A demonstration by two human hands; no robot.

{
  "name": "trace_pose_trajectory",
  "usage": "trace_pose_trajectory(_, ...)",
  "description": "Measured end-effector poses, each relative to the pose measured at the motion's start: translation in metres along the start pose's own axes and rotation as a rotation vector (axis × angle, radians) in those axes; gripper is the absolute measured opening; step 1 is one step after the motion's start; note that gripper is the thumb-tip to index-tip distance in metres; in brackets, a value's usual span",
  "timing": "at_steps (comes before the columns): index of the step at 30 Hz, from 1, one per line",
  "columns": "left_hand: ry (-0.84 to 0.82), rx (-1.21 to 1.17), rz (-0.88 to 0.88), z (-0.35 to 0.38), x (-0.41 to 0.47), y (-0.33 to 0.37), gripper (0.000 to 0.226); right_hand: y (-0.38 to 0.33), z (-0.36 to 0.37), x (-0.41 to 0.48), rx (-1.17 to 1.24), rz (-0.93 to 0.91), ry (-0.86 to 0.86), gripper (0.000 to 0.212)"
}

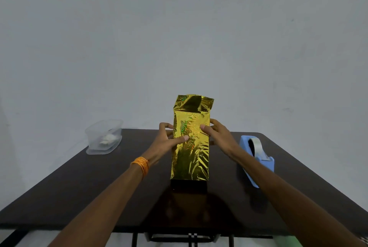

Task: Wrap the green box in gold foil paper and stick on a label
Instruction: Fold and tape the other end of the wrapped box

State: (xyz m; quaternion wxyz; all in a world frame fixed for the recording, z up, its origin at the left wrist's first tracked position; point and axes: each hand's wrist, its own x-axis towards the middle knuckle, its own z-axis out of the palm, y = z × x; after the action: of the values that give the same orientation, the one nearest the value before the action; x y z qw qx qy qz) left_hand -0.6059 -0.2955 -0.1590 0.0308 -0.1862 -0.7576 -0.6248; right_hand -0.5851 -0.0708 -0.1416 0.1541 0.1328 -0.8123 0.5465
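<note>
A tall box (pixel 190 159) stands up on its end in the middle of the frame, a little below the center. It is all covered in shiny gold foil paper (pixel 191 119) with small swirls on it. Its bottom end looks like it sits on the dark, shiny table (pixel 79 183), and you can see a dark mirror picture of it right under it. At the top, the foil sticks up past the box, loose and crinkled.

Both hands hold the box near its upper half. The left hand (pixel 167 141) is on the left side of the box. Its thumb (pixel 183 138) lies flat across the front, and its fingers curl round the left edge. The right hand (pixel 218 135) is on the right side. Its thumb (pixel 204 127) presses on the front, and its fingers go round the right edge to the back, where I cannot see them. The left wrist has an orange string band (pixel 141 164) on it.

At the left of the frame, near the far edge of the table, sits a clear plastic tub (pixel 95 147) with something white (pixel 108 139) inside. At the right of the frame, partly behind the right arm, is a blue tape holder (pixel 266 167) with a roll of tape (pixel 257 144) in it. A plain pale wall (pixel 179 27) fills the whole top half.
</note>
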Motion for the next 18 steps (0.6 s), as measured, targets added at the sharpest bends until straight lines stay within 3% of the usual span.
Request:
trace_pose_trajectory(4, 0.003, -0.030, 0.018, 0.000, 0.004, 0.000, 0.086, 0.015, 0.010, -0.023, -0.032, -0.006, 0.062, 0.107)
trace_pose_trajectory(7, 0.007, -0.057, 0.011, 0.004, 0.010, -0.001, 0.078, 0.025, 0.022, -0.053, -0.173, -0.064, 0.007, 0.139)
trace_pose_trajectory(12, 0.040, -0.048, 0.005, 0.009, 0.015, -0.006, 0.071, 0.032, 0.037, -0.074, -0.508, -0.152, -0.033, 0.153)
trace_pose_trajectory(18, 0.029, -0.050, 0.006, 0.006, 0.012, -0.003, 0.069, 0.032, 0.040, -0.067, -0.550, -0.193, 0.028, 0.148)
